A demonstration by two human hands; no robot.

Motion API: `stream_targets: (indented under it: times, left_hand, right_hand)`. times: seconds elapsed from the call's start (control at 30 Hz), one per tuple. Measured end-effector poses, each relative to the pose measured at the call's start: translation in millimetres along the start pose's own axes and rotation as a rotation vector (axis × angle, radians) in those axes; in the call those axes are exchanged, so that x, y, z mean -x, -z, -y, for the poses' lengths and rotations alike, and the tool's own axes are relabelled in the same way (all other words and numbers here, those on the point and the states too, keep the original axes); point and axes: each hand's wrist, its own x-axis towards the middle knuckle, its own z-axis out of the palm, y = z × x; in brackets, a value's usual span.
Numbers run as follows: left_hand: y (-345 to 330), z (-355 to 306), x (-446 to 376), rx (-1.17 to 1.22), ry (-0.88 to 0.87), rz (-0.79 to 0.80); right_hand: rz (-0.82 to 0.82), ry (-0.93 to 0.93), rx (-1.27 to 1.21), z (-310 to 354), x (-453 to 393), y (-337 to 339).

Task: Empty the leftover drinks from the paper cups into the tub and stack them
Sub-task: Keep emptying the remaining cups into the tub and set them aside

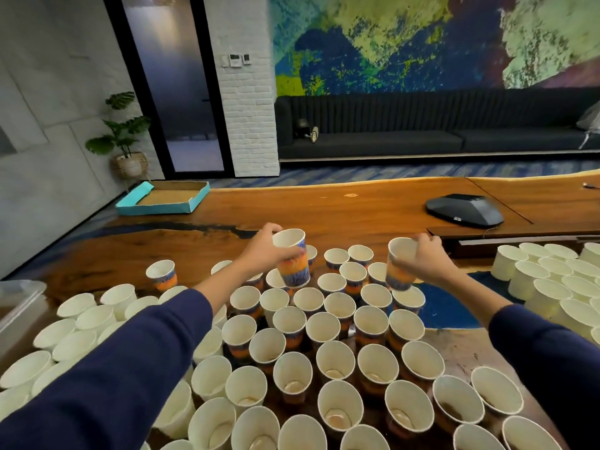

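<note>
Paper cups w/ brown dregs crowd the wood table (pixel 357 206). Your left hand (pixel 259 251) grips one cup (pixel 292 258), your right hand (pixel 425 258) another cup (pixel 401 266), both lifted above the rest. Tub (pixel 19 303) at far left.

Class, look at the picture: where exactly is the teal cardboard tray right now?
In the head view, the teal cardboard tray lies at the far left end of the wooden table, beyond the cups and near the potted plant.
</note>
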Motion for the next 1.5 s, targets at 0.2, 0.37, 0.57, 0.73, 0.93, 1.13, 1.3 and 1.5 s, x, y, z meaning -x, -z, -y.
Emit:
stream_targets:
  times: [0.2, 0.37, 0.57, 0.73, 0.93, 1.13, 1.3, 1.5]
  left_hand:
    - [57, 24, 32, 0.065, 0.045, -0.061]
    - [119, 63, 65, 0.105, 0.089, -0.152]
    - [210, 132, 110, 0.213, 0.194, -0.347]
    - [273, 193, 145, 0.383, 0.284, -0.535]
    - [336, 257, 188, 0.542, 0.293, -0.664]
    - [377, 319, 213, 0.304, 0.402, -0.645]
    - [400, 349, 226, -0.079, 0.447, -0.552]
    - [416, 362, 230, -0.569, 0.489, -0.415]
  right_hand:
    - [0.023, 0.177, -0.086, 85, 21, -32]
    - [0.104, 0.321, -0.259, 168, 51, -74]
    - [0.206, 0.449, -0.38, 270, 98, -140]
    - [0.277, 0.526, -0.502, 347, 135, -198]
    - [0.359, 0.593, -0.608, 424, 182, -260]
    - [0.451, 0.611, -0.53, 474, 219, -309]
    - [0.467, 0.637, -0.436, 500, 236, -336]
    - [0.487, 0.703, -0.263, 521, 235, -357]
